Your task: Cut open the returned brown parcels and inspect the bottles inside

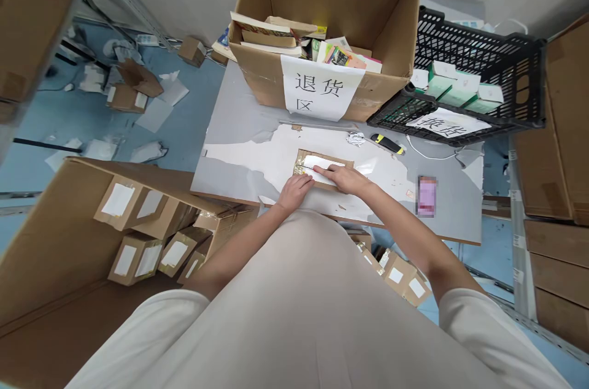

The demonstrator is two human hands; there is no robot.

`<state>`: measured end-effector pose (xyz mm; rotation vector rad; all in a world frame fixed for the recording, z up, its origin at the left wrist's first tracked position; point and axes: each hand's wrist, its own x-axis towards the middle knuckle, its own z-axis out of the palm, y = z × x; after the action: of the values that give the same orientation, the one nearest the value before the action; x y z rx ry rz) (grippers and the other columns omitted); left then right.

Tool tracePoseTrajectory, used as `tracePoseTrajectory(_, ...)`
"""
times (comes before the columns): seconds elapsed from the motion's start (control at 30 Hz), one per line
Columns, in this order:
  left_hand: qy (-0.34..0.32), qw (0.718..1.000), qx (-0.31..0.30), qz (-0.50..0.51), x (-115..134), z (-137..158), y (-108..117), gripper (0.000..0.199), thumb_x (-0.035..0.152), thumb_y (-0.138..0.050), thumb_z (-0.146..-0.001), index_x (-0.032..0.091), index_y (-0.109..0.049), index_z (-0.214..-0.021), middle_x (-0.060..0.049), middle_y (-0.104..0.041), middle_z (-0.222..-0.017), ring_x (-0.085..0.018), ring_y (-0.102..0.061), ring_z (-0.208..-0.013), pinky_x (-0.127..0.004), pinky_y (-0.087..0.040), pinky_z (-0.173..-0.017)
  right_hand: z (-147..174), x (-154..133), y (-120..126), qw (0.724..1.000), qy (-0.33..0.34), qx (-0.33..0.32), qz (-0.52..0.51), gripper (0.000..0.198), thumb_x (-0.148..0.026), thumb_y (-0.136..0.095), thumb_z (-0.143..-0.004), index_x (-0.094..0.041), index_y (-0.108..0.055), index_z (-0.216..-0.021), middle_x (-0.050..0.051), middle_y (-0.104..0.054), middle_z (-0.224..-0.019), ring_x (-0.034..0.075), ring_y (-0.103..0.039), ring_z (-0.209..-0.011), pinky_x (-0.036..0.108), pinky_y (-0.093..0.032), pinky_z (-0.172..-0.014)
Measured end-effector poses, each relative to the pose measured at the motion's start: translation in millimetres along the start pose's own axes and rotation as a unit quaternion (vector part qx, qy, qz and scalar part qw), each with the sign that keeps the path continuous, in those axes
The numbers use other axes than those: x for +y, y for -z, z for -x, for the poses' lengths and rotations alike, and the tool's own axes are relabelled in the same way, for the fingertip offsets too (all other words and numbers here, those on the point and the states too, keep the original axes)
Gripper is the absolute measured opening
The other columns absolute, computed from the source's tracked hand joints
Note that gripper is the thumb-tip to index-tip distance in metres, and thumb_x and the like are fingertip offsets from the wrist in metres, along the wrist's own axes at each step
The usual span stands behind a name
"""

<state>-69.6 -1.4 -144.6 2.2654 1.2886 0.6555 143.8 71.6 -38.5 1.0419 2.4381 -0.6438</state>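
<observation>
A small flat cardboard box (350, 164) lies on the table in front of me, with a white label (324, 162) and shiny tape at its left end. My left hand (296, 191) is closed on the box's near left corner, fingers close together; the thumb side is partly hidden. From the right, my right hand (344, 178) reaches over the box. Its index finger is stretched flat across the label, and the rest of the hand rests at the near right side. Behind the box lies a yellow-and-black box cutter (388, 143), beside crumpled paper (356, 138).
A large carton (262, 85) of books stands at the back of the table (230, 125), beside a black crate (515, 100) with green-and-white boxes. A pink item (426, 196) lies to the right. Another open carton (50, 235) with labelled parcels stands at lower left; shelving flanks both sides.
</observation>
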Motion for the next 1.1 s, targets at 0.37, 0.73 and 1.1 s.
tracePoseTrajectory(0.37, -0.005, 1.000, -0.007, -0.010, -5, -3, -2, 0.035, 0.022, -0.033, -0.097, 0.021, -0.065, -0.111, -0.010, -0.069, -0.114, -0.022, -0.059, -0.115, -0.042, -0.046, -0.093, 0, -13, 7, 0.999, -0.023, -0.019, 0.042, 0.066, -0.012, -0.029, -0.094, -0.040, -0.012, -0.152, 0.014, -0.057, -0.120, 0.027, -0.065, -0.095, 0.041, -0.043, -0.081)
tracePoseTrajectory(0.73, 0.052, 0.998, -0.019, -0.011, 2, -1, -2, 0.037, 0.022, -0.032, -0.097, 0.023, -0.066, -0.111, -0.010, -0.068, -0.116, -0.022, -0.057, -0.117, -0.042, -0.043, -0.094, 78, 13, 7, 0.984, -0.143, -0.071, 0.077, 0.068, -0.004, -0.032, -0.087, -0.033, -0.030, -0.149, 0.019, -0.062, -0.110, 0.028, -0.067, -0.088, 0.036, -0.045, -0.070)
tracePoseTrajectory(1.1, 0.054, 0.998, -0.005, -0.036, 5, -3, -2, 0.035, 0.024, -0.034, -0.097, 0.023, -0.068, -0.108, -0.011, -0.069, -0.113, -0.022, -0.059, -0.110, -0.041, -0.043, -0.091, 134, 32, -18, 0.982, -0.176, -0.024, 0.057, 0.078, -0.001, -0.035, -0.083, -0.039, -0.024, -0.150, 0.013, -0.061, -0.104, 0.022, -0.065, -0.077, 0.032, -0.043, -0.067)
